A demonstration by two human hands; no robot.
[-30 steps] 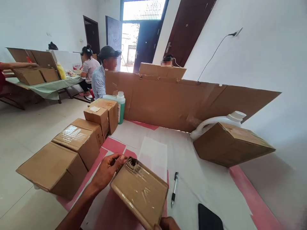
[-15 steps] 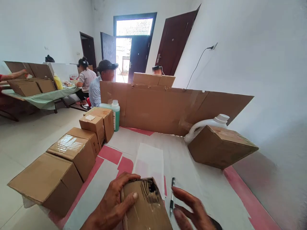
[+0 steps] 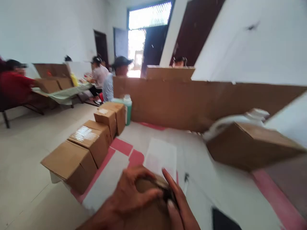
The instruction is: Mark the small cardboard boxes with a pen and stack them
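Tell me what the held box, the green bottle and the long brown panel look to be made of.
Held box: apparently cardboard, judging by its brown surface; blur hides the finish.
Green bottle: probably smooth plastic, given its moulded shape and pale cap.
Long brown panel: likely matte cardboard, being flat, brown and without gloss.

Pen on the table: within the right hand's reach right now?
Probably yes: the pen lies just beside the right hand in this view, its near end apparently hidden, with no obstacle visible between them. That hand is busy at the cardboard box, so it would likely need to leave that first.
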